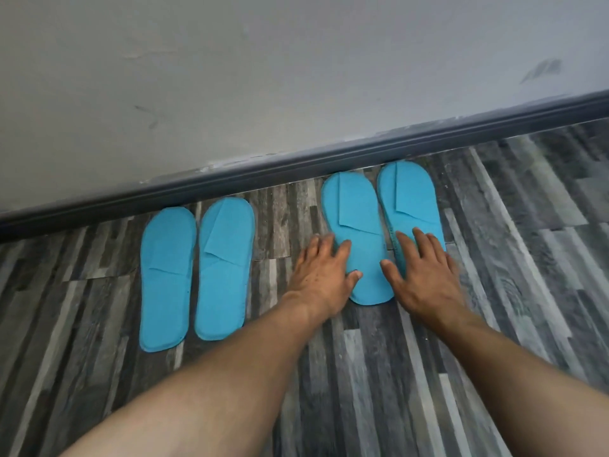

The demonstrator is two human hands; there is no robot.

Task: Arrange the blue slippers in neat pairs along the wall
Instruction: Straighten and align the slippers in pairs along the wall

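Two pairs of flat blue slippers lie on the floor with their toes at the baseboard. The left pair is one slipper [166, 278] beside another [224, 268], side by side and untouched. The right pair is a slipper [357, 225] under my left hand [324, 275] and a slipper [408, 196] under my right hand [425, 278]. Both hands lie flat with fingers spread, palms down on the heel parts. My right hand hides the heel of the far right slipper.
A dark grey baseboard [296, 166] runs diagonally below a pale wall [263, 77]. The floor [362, 374] is grey wood-pattern planks. A gap of floor separates the two pairs.
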